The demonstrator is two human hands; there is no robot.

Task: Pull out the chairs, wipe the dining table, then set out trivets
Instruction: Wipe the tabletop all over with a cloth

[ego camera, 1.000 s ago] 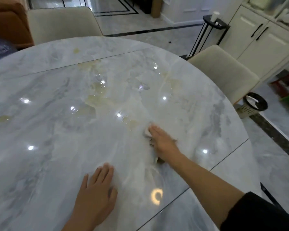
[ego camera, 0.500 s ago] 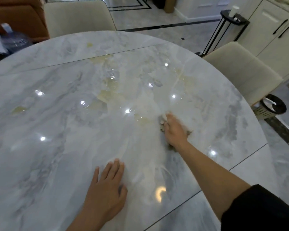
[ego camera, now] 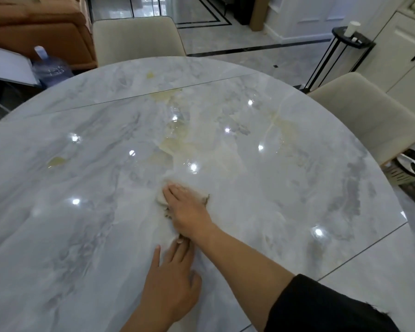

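On the marble table (ego camera: pixel 82 236), the right hand (ego camera: pixel 187 208) presses a cloth (ego camera: pixel 160 199).

Orange sofa (ego camera: pixel 34 27), blue water bottle (ego camera: pixel 49 68), black side stand (ego camera: pixel 365 41) with white cup (ego camera: pixel 353 27), bin (ego camera: pixel 399 174), white cabinets (ego camera: pixel 407 51)

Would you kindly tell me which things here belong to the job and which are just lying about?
Job: dining table, cloth, right hand, left hand, far chair, right chair.
Lying about: water bottle, bin, black stand, orange sofa.

No legible text or labels anywhere.
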